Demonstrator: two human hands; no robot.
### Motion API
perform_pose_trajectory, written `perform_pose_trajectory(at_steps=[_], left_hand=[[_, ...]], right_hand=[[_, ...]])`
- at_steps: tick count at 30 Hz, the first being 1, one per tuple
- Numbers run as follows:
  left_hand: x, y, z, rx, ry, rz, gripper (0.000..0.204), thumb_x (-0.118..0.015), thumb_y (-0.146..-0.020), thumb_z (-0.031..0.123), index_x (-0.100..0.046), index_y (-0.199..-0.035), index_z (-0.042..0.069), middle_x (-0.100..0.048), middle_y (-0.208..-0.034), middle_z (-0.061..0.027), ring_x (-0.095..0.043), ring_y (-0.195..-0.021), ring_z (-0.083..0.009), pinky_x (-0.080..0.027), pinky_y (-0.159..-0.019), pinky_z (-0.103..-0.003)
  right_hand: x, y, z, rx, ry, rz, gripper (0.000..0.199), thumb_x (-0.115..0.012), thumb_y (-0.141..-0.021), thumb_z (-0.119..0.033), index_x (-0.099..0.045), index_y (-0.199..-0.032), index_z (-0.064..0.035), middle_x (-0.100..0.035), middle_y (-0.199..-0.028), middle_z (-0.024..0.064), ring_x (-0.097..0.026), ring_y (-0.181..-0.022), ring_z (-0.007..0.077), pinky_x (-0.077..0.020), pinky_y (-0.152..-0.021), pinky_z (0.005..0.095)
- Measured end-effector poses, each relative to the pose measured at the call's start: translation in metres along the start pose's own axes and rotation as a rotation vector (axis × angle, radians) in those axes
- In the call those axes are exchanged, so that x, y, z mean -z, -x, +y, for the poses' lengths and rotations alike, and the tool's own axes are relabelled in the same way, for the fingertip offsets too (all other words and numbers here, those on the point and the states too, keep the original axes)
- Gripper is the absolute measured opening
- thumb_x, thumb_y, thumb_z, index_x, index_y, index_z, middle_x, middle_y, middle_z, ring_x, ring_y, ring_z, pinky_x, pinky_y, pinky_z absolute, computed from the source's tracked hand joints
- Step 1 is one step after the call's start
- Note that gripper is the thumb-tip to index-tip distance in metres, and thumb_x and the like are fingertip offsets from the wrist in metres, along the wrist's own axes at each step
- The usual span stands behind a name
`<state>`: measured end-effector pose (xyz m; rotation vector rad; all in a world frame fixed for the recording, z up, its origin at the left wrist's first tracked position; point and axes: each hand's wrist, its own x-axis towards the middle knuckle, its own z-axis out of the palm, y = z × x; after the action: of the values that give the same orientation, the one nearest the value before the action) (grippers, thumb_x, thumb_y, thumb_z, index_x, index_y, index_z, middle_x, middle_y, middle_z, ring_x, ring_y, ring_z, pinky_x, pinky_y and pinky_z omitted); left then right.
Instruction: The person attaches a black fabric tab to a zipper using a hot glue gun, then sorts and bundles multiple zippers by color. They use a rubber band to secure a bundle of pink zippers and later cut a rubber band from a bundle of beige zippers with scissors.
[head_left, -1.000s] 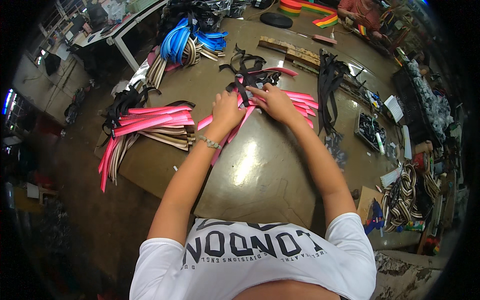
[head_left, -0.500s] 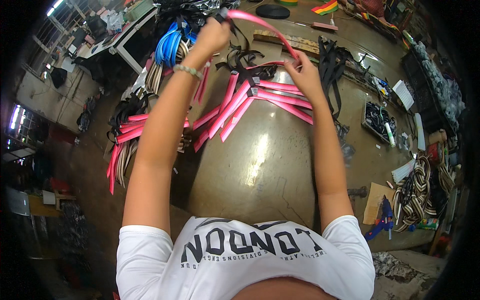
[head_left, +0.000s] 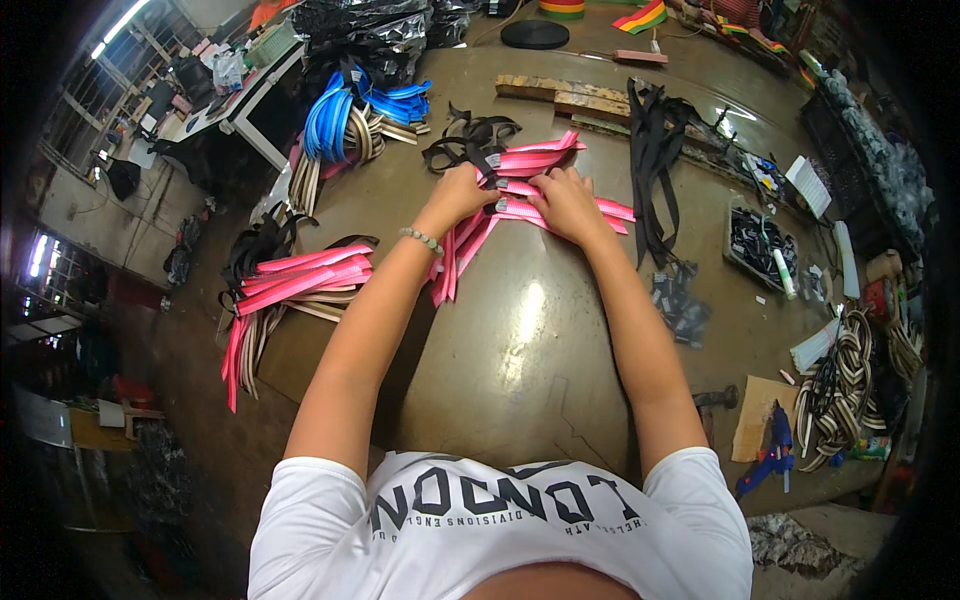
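Note:
A pile of pink webbing straps (head_left: pixel 540 155) with black ends lies on the table in front of me. My left hand (head_left: pixel 458 203) is closed at the pile's left side, gripping a pink strap near its black end. Close by, my right hand (head_left: pixel 570 207) pinches the same strap a little to the right, its fingers partly hidden. Some pink strap tails (head_left: pixel 452 262) hang down toward me beneath the left hand. Black strap loops (head_left: pixel 480 132) curl just behind the hands.
At left lies another bundle of pink straps (head_left: pixel 305 275), with blue straps (head_left: pixel 340 115) behind it. Black straps (head_left: pixel 652 170) and wooden bars (head_left: pixel 565 97) lie to the right and back. A glue gun (head_left: pixel 772 452) rests on cardboard (head_left: pixel 760 420) at right, near braided cords (head_left: pixel 845 390).
Both hands have come down and closer together, from holding a pink strap stretched in the air to the pile. That strap now lies with the others.

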<state>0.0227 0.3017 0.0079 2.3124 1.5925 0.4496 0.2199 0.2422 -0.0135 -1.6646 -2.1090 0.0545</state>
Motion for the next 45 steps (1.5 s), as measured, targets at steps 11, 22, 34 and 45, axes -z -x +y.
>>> perform_pose_trajectory(at_steps=[11,22,34,45], left_hand=[[0.023,0.04,0.012,-0.01,-0.097,-0.199,0.063,-0.079,-0.066,0.042,-0.058,-0.105,-0.003,-0.063,-0.1,-0.0243,-0.061,-0.094,-0.0396,-0.049,-0.08,-0.044],[0.027,0.038,0.008,-0.199,0.202,-0.141,0.044,-0.068,-0.081,0.035,-0.06,-0.103,-0.003,-0.065,-0.094,-0.0214,-0.063,-0.088,-0.035,-0.048,-0.078,-0.041],[0.112,0.015,0.02,0.297,1.417,-0.176,0.026,-0.058,-0.093,0.029,-0.042,-0.083,0.011,-0.041,-0.066,0.0005,-0.044,-0.052,-0.0114,-0.042,-0.05,-0.026],[0.209,-0.051,0.041,0.02,1.463,-0.444,0.022,-0.057,-0.094,0.02,-0.048,-0.08,0.006,-0.047,-0.066,0.0012,-0.047,-0.055,-0.0074,-0.047,-0.052,-0.022]], right_hand=[[0.051,0.003,-0.014,-0.048,-0.034,-0.424,0.039,-0.071,-0.076,-0.032,-0.063,-0.103,-0.0058,-0.058,-0.113,0.0148,-0.054,-0.11,0.0347,-0.0471,-0.089,0.0467],[0.026,-0.001,-0.014,0.057,-0.159,-0.243,0.045,-0.072,-0.073,-0.03,-0.06,-0.108,-0.0037,-0.063,-0.098,0.0236,-0.061,-0.096,0.0375,-0.0483,-0.086,0.0433],[0.078,-0.002,0.011,-0.154,-0.347,-0.078,0.057,-0.067,-0.076,-0.053,-0.064,-0.106,-0.005,-0.067,-0.096,0.0192,-0.065,-0.09,0.0344,-0.05,-0.078,0.0402],[0.0,0.0,0.004,0.05,-0.108,0.139,0.035,-0.065,-0.081,-0.03,-0.063,-0.106,-0.0061,-0.058,-0.101,0.015,-0.055,-0.097,0.0346,-0.0457,-0.086,0.0424]])
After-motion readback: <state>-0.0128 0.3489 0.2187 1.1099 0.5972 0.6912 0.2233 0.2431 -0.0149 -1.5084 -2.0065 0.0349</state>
